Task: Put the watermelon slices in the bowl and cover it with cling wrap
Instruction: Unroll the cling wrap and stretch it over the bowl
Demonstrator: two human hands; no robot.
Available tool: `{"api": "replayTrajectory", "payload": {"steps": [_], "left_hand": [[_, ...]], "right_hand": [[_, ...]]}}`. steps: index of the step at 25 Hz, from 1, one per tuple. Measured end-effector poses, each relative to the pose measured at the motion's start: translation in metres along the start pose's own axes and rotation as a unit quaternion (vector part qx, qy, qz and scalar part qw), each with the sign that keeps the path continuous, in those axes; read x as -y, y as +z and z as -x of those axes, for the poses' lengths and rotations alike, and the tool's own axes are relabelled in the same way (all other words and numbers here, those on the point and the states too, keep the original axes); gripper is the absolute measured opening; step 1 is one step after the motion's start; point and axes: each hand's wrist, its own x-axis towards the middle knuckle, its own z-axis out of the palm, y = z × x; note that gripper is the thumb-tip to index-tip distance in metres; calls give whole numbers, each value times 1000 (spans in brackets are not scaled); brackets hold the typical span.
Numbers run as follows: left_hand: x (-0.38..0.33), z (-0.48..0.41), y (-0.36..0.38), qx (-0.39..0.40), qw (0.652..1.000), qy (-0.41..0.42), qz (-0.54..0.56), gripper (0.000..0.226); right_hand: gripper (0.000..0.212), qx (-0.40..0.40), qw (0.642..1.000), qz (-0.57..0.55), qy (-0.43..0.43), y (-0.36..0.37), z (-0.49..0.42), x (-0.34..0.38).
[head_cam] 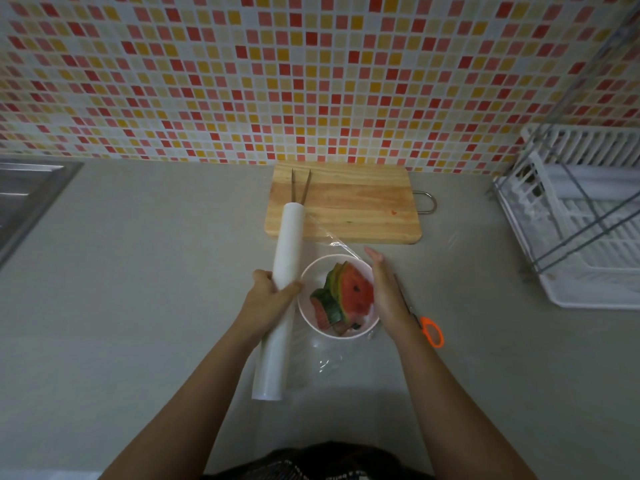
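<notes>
Resting in the white bowl (pixel 337 329) between both hands, the watermelon slices (pixel 346 299) sit under loose cling film (pixel 329 362). Left hand (pixel 268 289) clamps the wrap roll (pixel 282 299); right hand (pixel 382 289) lies flat, fingers together — keep the film taut, then reach the scissors (pixel 427 329) just beyond.

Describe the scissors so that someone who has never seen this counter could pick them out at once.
Start at the wooden cutting board against the tiled wall, then come toward the person to the white bowl of watermelon. The scissors lie flat on the grey counter just to the right of the bowl, partly hidden behind the right hand. Their bright orange handle loops are the only orange thing on the counter.
</notes>
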Motion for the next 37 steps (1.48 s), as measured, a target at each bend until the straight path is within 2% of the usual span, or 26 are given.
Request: {"api": "replayTrajectory", "payload": {"steps": [4, 6, 9, 11, 14, 18, 24, 28, 31, 35, 37], "left_hand": [[8, -1, -1, 38, 999, -15, -30, 57], [14, 1, 3, 29, 999, -17, -7, 58], [15, 0, 6, -1, 999, -44, 6, 48], [10, -3, 7, 7, 999, -35, -12, 44], [3, -4, 11, 20, 998, -7, -52, 51], [2, -1, 11, -6, 998, -1, -58, 49], [14, 10, -4, 28, 999, -12, -10, 60], [28, 23, 4, 7, 999, 34, -17, 48], [34, 30, 5, -8, 999, 10, 30, 52], [46, 37, 6, 3, 1000, 7, 25, 33], [50, 41, 11, -3, 1000, 11, 29, 31]], "right_hand": [[42, -31, 999, -36, 26, 1, -5, -4], [41, -46, 998, -19, 37, 1, -7, -7], [32, -76, 995, -12, 58, 2, -13, -14], [30, -94, 992, -32, 81, -1, -19, -12], [30, -112, 988, -54, 96, -6, -28, -8], [33, -115, 986, -62, 103, -9, -33, -11], [32, -130, 987, -40, 90, -8, -35, -10], [33, -140, 988, 14, 62, -8, -34, -6], [35, -149, 986, 45, 55, -8, -32, -4], [37, -154, 984, 83, 42, -8, -30, -1], [39, -154, 983, 95, 36, -7, -29, 1]]}}
